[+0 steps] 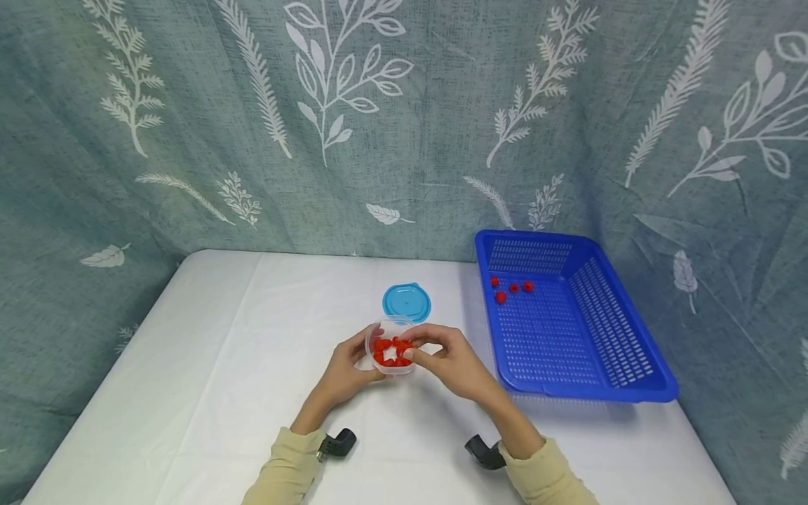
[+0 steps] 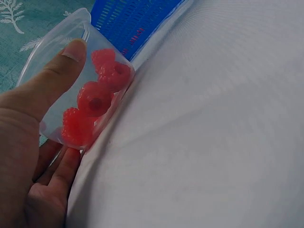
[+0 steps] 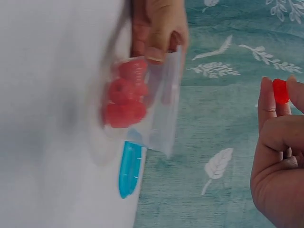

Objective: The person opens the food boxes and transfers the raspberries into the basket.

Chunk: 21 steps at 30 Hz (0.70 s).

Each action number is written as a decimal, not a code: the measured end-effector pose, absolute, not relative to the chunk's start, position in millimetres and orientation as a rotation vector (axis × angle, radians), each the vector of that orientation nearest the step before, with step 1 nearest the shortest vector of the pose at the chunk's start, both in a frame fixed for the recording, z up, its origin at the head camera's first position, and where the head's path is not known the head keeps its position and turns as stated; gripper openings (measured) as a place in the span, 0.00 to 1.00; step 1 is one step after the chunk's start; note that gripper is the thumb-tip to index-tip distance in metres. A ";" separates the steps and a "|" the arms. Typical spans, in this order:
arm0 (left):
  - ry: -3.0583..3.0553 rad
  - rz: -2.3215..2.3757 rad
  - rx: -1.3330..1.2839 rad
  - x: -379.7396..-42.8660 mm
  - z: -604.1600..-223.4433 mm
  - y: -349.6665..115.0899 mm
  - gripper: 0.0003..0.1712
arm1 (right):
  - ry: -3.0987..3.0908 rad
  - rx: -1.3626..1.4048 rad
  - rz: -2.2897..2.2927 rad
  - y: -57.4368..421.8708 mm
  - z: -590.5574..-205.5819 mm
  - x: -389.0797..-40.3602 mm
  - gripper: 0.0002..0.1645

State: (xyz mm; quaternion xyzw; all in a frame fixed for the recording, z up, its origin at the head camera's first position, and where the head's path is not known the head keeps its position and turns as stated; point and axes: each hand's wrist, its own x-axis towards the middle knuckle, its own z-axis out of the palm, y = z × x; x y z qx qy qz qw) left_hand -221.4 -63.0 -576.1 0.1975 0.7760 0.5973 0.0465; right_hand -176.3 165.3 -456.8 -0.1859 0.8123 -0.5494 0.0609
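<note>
My left hand (image 1: 346, 370) grips a small clear plastic container (image 2: 56, 40) round its side, thumb along the near wall and fingers behind and beneath. Several red raspberries (image 2: 94, 99) lie at the bottom of the container and show through its wall. Between thumb and fingertips, my right hand (image 1: 459, 366) pinches a single raspberry (image 3: 280, 91). In the head view this hand is at the container's right rim; the right wrist view has the pinched raspberry apart from the container's mouth. Just behind the container, a round blue lid (image 1: 407, 301) lies flat on the table.
To the right stands a blue perforated plastic basket (image 1: 549, 351), with several raspberries (image 1: 527, 286) near its far left corner. A white cloth covers the table (image 1: 252, 337). Behind and at both sides hangs a green leaf-patterned curtain (image 1: 435, 140).
</note>
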 end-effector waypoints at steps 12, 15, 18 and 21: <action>2.355 1.862 0.583 -222.0 -577.2 -61.2 0.51 | 2.380 -0.536 -1.827 186.8 -419.4 -168.3 0.14; 2.346 1.872 0.560 -222.0 -577.5 -60.2 0.51 | 2.397 -0.577 -1.876 195.3 -410.2 -170.0 0.13; 2.345 1.862 0.538 -220.9 -575.9 -58.6 0.51 | 2.431 -0.601 -1.894 203.9 -401.0 -172.7 0.12; 2.337 1.851 0.534 -216.9 -567.9 -57.3 0.51 | 2.468 -0.620 -1.902 212.8 -392.8 -176.8 0.12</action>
